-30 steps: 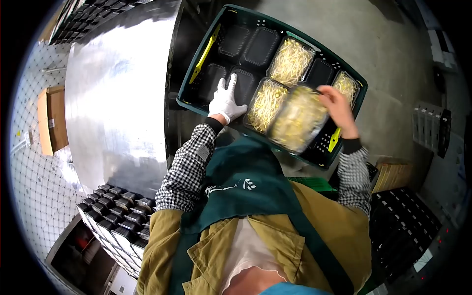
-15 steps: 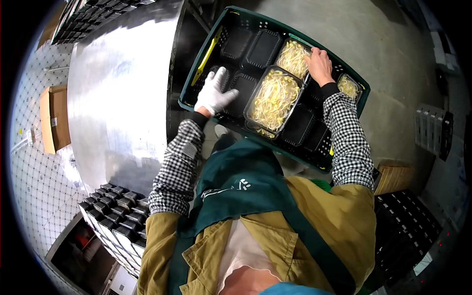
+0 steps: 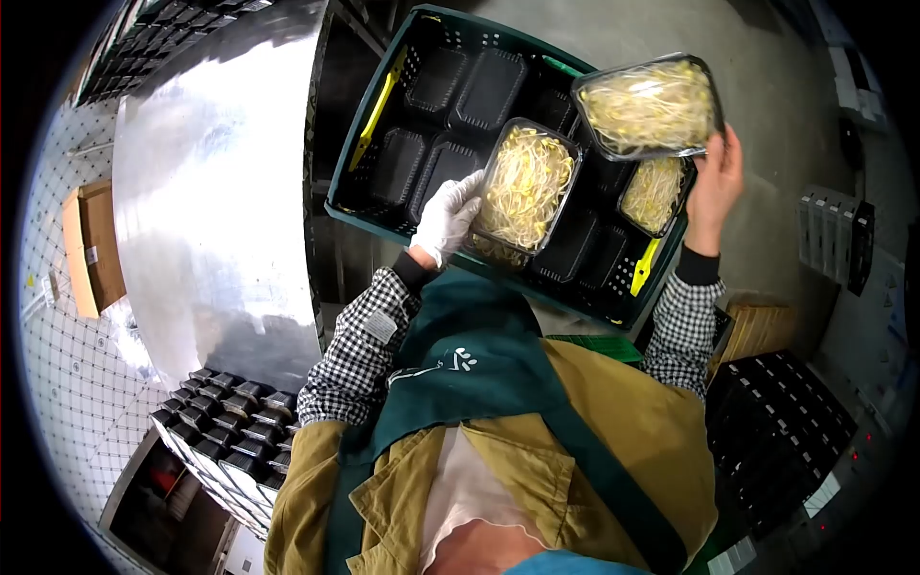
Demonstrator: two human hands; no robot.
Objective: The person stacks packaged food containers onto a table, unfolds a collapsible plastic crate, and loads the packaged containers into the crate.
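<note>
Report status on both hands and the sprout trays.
Right hand holding one sprout tray by its corner. Left hand at edge of second sprout tray. Held tray hiding part of crate rim.

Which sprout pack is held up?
The raised pack, overlapping the crate's far rim in view, its corner in the right hand. The left hand touches the middle pack; the end pack by a yellow handle is untouched.
</note>
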